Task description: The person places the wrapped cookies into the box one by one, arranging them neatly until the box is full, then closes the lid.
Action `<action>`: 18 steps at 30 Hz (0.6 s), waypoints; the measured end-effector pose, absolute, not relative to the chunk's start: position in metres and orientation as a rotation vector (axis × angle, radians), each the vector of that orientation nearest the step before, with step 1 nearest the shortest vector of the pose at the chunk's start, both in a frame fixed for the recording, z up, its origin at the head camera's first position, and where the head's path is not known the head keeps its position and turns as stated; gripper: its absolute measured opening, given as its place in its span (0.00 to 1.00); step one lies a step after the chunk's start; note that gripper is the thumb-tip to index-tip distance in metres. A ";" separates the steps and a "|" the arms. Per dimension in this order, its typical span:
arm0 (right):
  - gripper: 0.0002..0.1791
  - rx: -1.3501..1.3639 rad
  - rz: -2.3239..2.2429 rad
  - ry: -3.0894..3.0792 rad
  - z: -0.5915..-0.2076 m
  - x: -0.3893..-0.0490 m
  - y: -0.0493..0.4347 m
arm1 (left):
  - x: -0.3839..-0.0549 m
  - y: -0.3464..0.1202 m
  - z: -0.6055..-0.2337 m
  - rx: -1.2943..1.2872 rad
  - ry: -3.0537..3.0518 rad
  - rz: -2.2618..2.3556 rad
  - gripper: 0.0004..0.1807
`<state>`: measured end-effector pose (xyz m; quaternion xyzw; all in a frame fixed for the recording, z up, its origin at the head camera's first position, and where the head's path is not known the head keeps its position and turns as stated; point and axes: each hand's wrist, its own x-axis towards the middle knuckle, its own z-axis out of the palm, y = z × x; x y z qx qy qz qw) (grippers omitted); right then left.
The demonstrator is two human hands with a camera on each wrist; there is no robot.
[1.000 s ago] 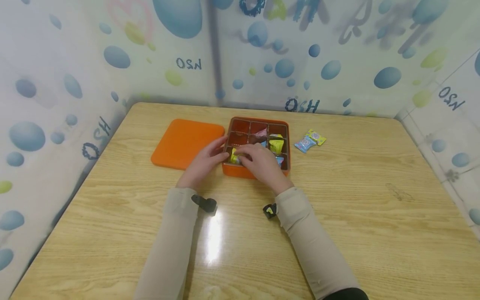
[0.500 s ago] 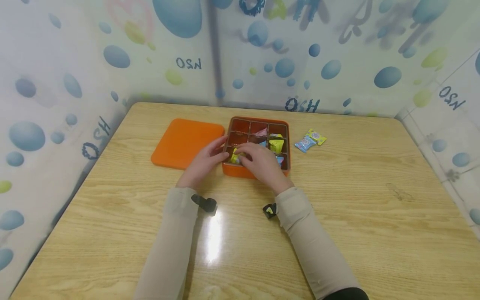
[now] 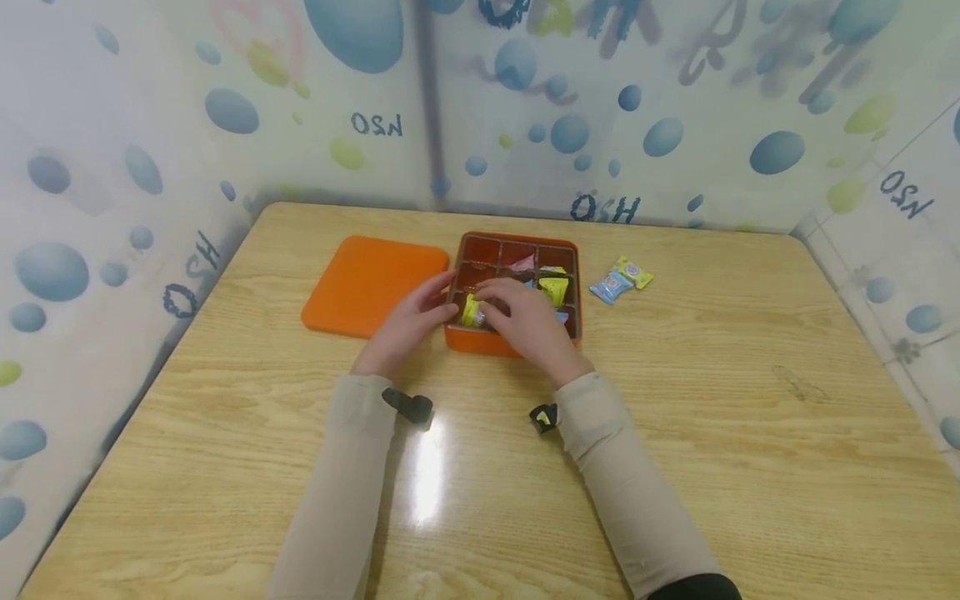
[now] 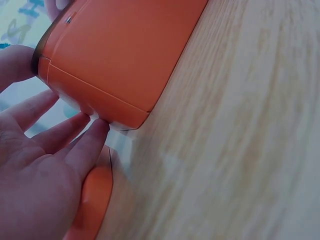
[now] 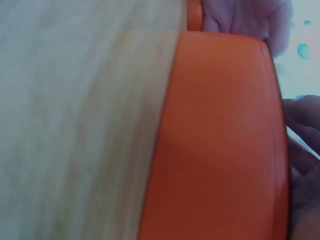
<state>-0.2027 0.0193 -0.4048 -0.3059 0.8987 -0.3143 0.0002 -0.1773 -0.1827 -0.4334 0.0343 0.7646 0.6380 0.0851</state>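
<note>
An orange divided box (image 3: 483, 341) with brown compartments holds several wrapped candies. My left hand (image 3: 407, 323) rests against its left side in the head view. In the left wrist view the fingers (image 4: 75, 135) lie fairly straight along the box wall, with the thumb at the rim. My right hand (image 3: 528, 325) is over the front of the box, fingers loosely bent and thumb apart from the index finger, beside a yellow candy (image 3: 469, 310) in the front left compartment. Another yellow candy (image 3: 553, 290) lies in a right compartment, and a pink one (image 3: 522, 263) at the back middle. The right hand hides some compartments.
An orange lid (image 3: 371, 283) lies flat on the wooden table (image 3: 750, 417), left of the box. Right of the box lie a blue candy (image 3: 611, 287) and a yellow-green candy (image 3: 634, 272). A patterned wall (image 3: 675, 100) stands behind the table.
My right hand has lifted slightly and shifted right, away from the front left compartment, so more of the candy there shows. The left hand stays at the box's side.
</note>
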 end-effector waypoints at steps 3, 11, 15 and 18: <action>0.13 -0.932 -1.021 2.822 -0.399 -0.205 0.026 | -0.178 -0.183 -0.433 0.102 2.295 1.890 0.29; 0.16 -0.790 -1.162 2.807 -0.392 -0.211 0.044 | -0.173 -0.179 -0.420 0.097 2.259 1.905 0.30; 0.17 -0.726 -1.227 2.792 -0.394 -0.215 0.053 | -0.168 -0.176 -0.410 0.098 2.246 1.909 0.30; 0.18 -0.653 -1.314 2.761 -0.396 -0.219 0.062 | -0.169 -0.177 -0.413 0.096 2.249 1.903 0.30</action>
